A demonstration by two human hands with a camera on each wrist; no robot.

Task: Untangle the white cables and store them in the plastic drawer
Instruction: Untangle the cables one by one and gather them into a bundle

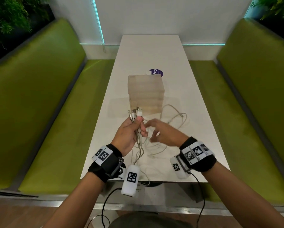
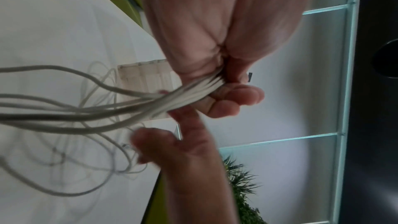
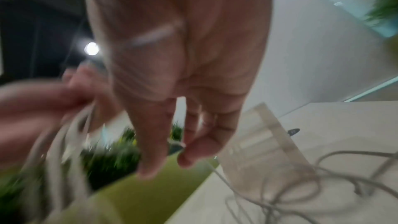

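Left hand (image 1: 129, 134) fisted, right hand (image 1: 164, 133) loosely spread.

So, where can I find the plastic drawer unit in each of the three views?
Head: plastic drawer unit stands mid-table, just beyond the left hand.
Left wrist: left of centre, partly behind the hand and the white cables.
Right wrist: lower right, blurred, beyond the fingertips.
Shared landmark: the white table.

One plastic drawer unit (image 1: 146, 94) stands on one white table (image 1: 154, 51). Two green benches (image 1: 44, 99) flank it. The white cables (image 1: 138, 139) are several; blur prevents an exact count.
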